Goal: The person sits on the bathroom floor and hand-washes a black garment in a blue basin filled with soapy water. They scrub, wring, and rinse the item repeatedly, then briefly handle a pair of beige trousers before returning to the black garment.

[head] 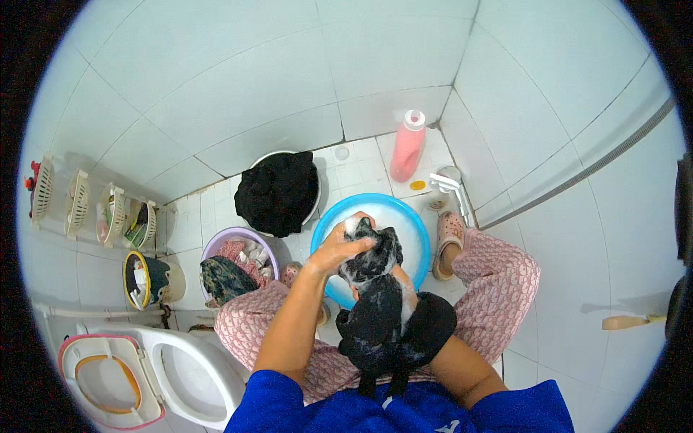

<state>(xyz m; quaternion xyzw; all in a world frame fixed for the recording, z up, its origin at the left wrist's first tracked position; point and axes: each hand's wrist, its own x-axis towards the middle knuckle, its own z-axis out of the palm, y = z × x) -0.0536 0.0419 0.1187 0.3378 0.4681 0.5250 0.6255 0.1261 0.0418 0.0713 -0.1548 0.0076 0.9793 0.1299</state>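
Note:
Above a blue plastic basin [422, 233] of foamy water, my left hand [341, 246] grips the upper end of a wet, soapy black cloth item [373, 257]. Its fingers curl over the top with the thumb across the near side. Lower on the same item is my right hand [407, 289], partly hidden by the dark fabric, and its fingertips show at the left edge of the cloth. Suds cling to the fabric and to my fingers. The dark bulk hangs down towards my lap and covers part of my right forearm.
A basin of black clothes [279, 192] and a purple basin [211, 238] of laundry stand left. Behind are a pink bottle [407, 151] and a white shower head [445, 183]. A waste bin [157, 279], toilet [216, 373] and wall baskets [111, 214] are further left.

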